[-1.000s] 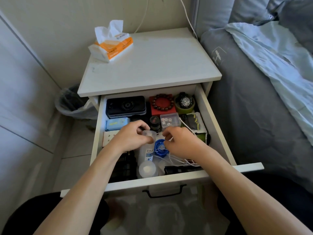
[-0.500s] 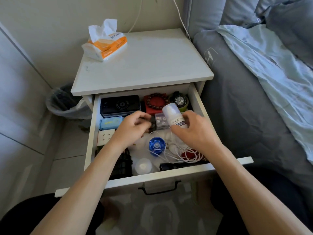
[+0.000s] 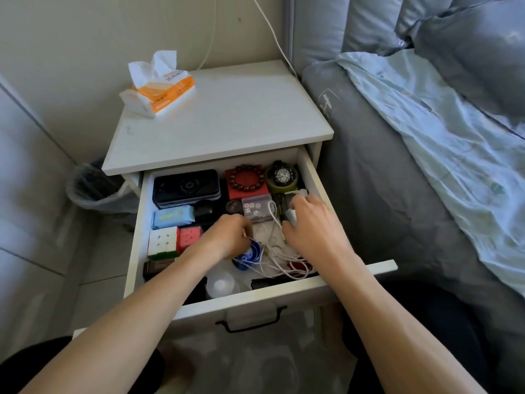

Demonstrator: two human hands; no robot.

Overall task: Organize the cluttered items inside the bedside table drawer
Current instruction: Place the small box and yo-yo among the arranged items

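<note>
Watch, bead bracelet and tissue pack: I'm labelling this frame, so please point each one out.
Watch [image 3: 282,176], head view, on its dark dial.
Bead bracelet [image 3: 246,188], head view, on the beads at the ring's near edge.
Tissue pack [image 3: 166,93], head view, on its orange side.

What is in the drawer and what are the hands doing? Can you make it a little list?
drawer: pulled open, full
back row: black case, bead bracelet on red box, watch
left side: blue packet, two puzzle cubes
middle: clear dice box, white cables
left hand: grip on the blue round thing
right hand: grip on a white bottle
tabletop: tissue pack
</note>
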